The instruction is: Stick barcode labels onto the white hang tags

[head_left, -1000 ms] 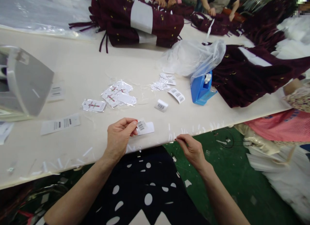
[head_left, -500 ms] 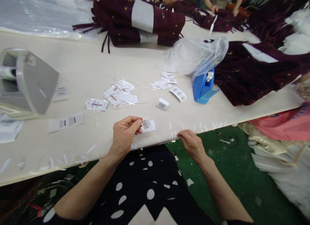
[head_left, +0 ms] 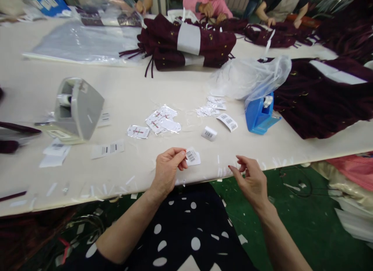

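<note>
My left hand [head_left: 167, 168] pinches a small white barcode tag [head_left: 192, 156] over the near edge of the cream table [head_left: 122, 88]. My right hand [head_left: 250, 177] hovers just off the table edge, fingers apart, close to several clear tape strips [head_left: 221, 166] stuck along the edge; I cannot tell whether a strip hangs from its fingertips. Beyond my hands lie a folded barcode label [head_left: 209, 133], another barcode tag [head_left: 228, 122], and a pile of tags in clear sleeves [head_left: 161, 120].
A blue tape dispenser [head_left: 259, 115] stands at the right beside a crumpled clear bag [head_left: 247, 76]. A grey tape dispenser [head_left: 76, 109] is at the left. Dark maroon garments [head_left: 189, 45] lie at the back and right. Other people's hands [head_left: 210, 8] work at the far side.
The view has tilted up and shifted left. My right hand has lifted off the table edge and its fingers have spread. My left hand still holds the tag.
</note>
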{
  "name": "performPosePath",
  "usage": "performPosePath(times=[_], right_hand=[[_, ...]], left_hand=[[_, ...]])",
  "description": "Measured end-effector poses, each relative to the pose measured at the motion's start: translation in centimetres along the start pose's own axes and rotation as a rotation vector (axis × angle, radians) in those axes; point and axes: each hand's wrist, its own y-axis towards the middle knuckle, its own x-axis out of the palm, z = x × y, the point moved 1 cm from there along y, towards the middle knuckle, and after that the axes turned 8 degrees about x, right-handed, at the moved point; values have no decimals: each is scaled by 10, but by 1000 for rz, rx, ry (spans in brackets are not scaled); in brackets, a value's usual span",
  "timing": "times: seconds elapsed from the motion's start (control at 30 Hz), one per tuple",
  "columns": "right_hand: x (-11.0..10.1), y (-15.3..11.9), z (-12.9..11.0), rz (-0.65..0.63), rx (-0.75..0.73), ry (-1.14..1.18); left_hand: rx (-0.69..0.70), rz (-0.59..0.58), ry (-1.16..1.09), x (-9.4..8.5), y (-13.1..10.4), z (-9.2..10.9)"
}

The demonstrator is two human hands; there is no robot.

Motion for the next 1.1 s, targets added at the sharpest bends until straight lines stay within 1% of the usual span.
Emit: performPosePath(times=[0.03,0.07,0.17,0.23,0.3,0.37,0.43,0.5,0.6,0.67,0.7,0.73,0.77,0.83,0.87,0.9,0.97,1.0,1.1], right_hand=[[4,-5,-13,24,27,73],[9,-10,-26,14,64,174],[35,-22,-61,-186,286,567],[53,-24,-75,-278,436,799],[65,-23,-81,-295,536,939],[71,-20,-82,-279,585,1001],[72,-18,-82,-265,594,1015],[72,-16,-81,-262,576,997],[70,-10,-78,-300,538,947],[67,-4,-74,-309,516,911],[65,0,-71,-314,507,889],[63,4,-69,-325,501,860],[62,9,-66,-349,496,827],[63,17,-62,-439,483,749],[64,20,-61,-489,476,713],[66,22,-61,-533,468,683],[71,26,-63,-602,453,644],[73,27,-64,-626,447,629],[77,30,-68,-664,431,580]], left_hand=[[-21,-2,-40,1,-2,-1],[-45,-2,-82,1,-4,-2],[-107,13,-182,4,-11,-4],[-127,7,-202,4,-16,-5],[-135,-8,-200,4,-20,-7],[-132,-18,-179,2,-23,-10],[-98,-24,-113,-1,-24,-14],[-36,-37,0,-5,-24,-16],[52,-63,204,-15,-24,-16],[154,-32,364,-24,-23,-15],[249,-22,462,-29,-22,-14],[373,-29,567,-33,-20,-13],[515,-64,674,-37,-18,-13],[792,-208,867,-42,-13,-15],[895,-295,949,-44,-10,-18],[966,-370,1024,-44,-7,-20],[1024,-473,1162,-45,-1,-26],[1026,-498,1216,-45,1,-28],[1000,-507,1293,-46,4,-32]])
